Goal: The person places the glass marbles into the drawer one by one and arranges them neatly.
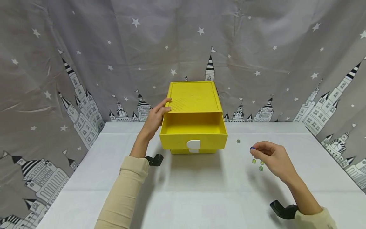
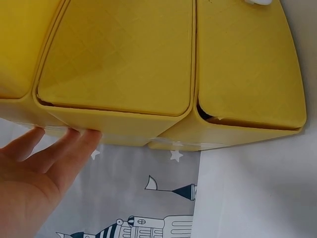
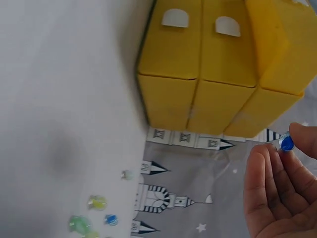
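Note:
A yellow drawer cabinet [image 1: 195, 95] stands at the back of the white table. Its top drawer [image 1: 174, 142], with a white handle [image 1: 193, 144], is pulled out, and the part of its inside that shows holds nothing. My left hand [image 1: 154, 118] touches the cabinet's left side near the top, fingers extended along it. To the right, above the table, my right hand [image 1: 275, 159] pinches a small blue glass marble [image 3: 287, 143] between thumb and fingers. Below that hand lie a green marble [image 1: 261, 168] and a yellow marble [image 1: 254, 161].
A pale marble [image 1: 238, 141] lies farther back, right of the cabinet. Another blue marble [image 3: 111, 219] rests on the table in the right wrist view. Two lower drawers show there, pushed in. A grey curtain [image 1: 137, 57] with castles and stars hangs behind the table.

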